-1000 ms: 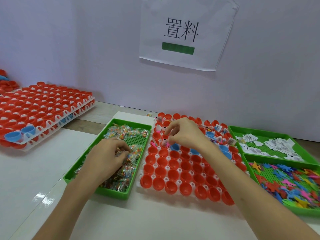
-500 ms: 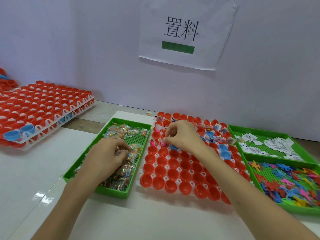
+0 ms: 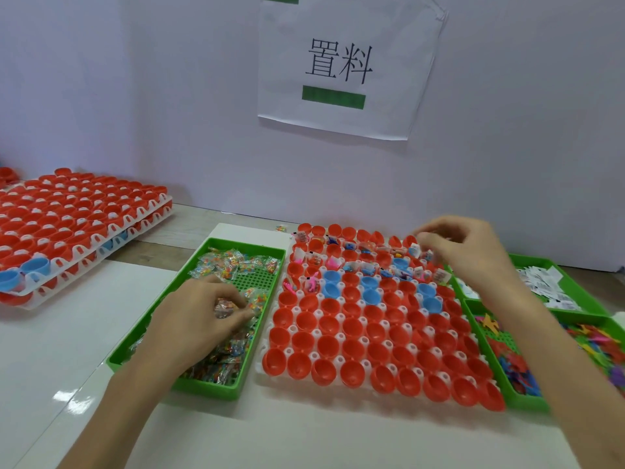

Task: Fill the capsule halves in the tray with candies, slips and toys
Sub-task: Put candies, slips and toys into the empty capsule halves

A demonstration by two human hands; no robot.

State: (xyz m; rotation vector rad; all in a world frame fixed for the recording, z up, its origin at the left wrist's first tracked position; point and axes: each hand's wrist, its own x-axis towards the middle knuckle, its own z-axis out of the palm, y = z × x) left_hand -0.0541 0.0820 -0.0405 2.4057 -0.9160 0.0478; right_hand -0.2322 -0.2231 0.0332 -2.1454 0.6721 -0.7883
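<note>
At centre, the tray point(image 3: 261, 365) holds capsule halves point(image 3: 351, 346); far rows are filled. Candy bin point(image 3: 203, 389) sits just left. Left hand point(image 3: 199, 316) pinches 1 candy point(image 3: 225, 308); empty halves lie to its right. Right hand point(image 3: 470, 255), curled over the far-right corner: contents cannot be told.

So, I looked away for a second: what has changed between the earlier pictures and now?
The right hand moved right along the far rows of the capsule tray, from its left part to its right corner; whether it holds anything is blurred. The left hand stayed in the candy tray, gripping a candy packet.
</note>
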